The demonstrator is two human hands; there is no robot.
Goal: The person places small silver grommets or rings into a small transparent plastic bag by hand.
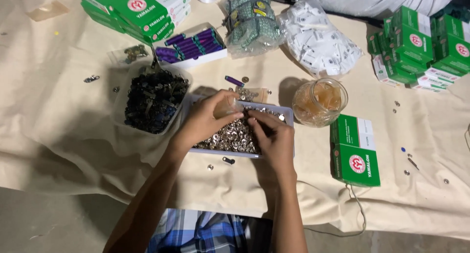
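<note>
Hands over tray of silver fasteners

My left hand (208, 118) pinched a small clear plastic bag (228, 106) above the shallow white rectangular tray (289, 117) heaped with small round silver metal fasteners (230, 138). My right hand (271, 135) rested on the fasteners, fingers curled closed; I could not tell whether they gripped one. A clear tub of dark metal parts (154, 101) stood just beside the tray.

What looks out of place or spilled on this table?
A few small silver pieces and a dark clip lie loose on the cloth just outside the tray both hands work in. More strays are scattered right of the green box.
</note>
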